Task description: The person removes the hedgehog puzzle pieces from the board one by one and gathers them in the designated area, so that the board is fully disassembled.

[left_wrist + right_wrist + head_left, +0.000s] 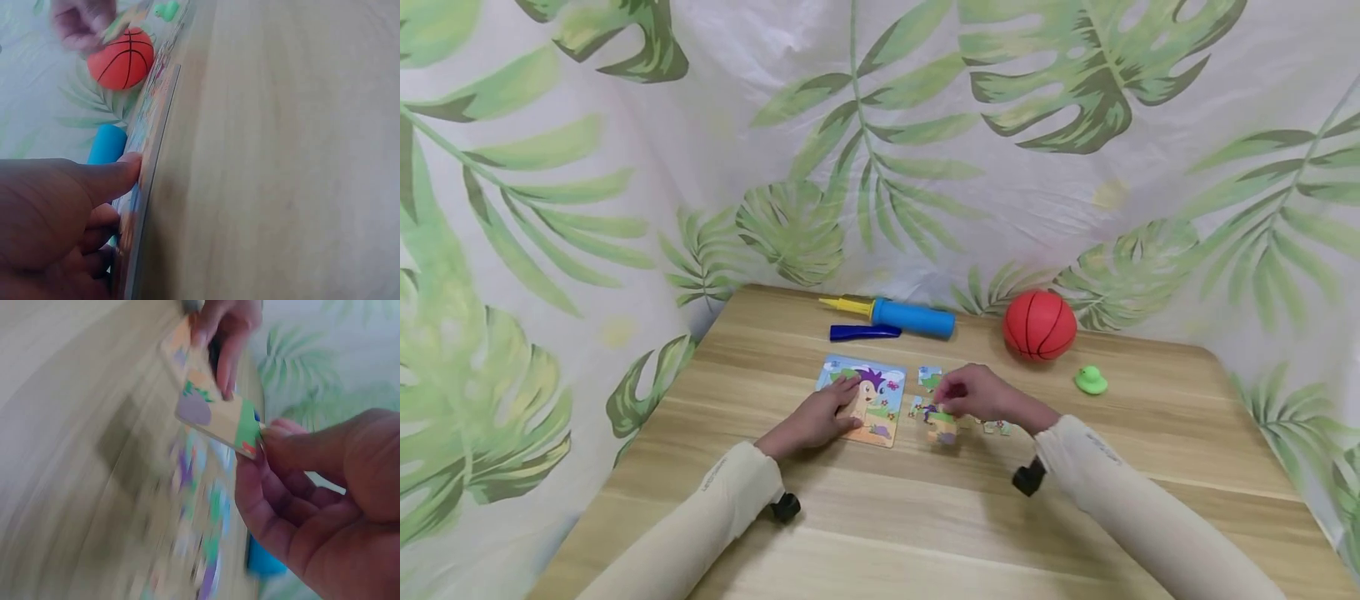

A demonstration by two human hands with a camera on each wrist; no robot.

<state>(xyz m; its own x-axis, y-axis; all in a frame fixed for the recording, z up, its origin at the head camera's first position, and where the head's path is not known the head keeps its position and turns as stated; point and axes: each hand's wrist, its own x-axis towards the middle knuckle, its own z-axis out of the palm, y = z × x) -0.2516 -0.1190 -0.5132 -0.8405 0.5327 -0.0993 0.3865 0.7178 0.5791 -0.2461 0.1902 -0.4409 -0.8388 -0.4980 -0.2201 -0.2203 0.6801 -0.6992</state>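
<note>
A square picture-puzzle board (886, 390) with a purple-haired cartoon animal lies flat on the table. My left hand (820, 414) rests on its left part, the fingers spread over the picture. In the left wrist view the thumb of that hand (50, 212) touches the board's face near its edge. To the right of the board, my right hand (981, 392) pinches a puzzle piece (215, 412) between thumb and fingers, raised above the table. The piece is printed with a purple shape, green and peach. Loose puzzle pieces (929, 377) lie beneath and beside this hand, partly hidden by it.
Behind the board lie a blue hand pump (913, 317) with a yellow nozzle and a dark blue flat object (865, 332). A red basketball (1040, 325) and a green rubber duck (1091, 380) sit at the right. Leaf-printed cloth (880, 167) hangs behind the table (880, 533).
</note>
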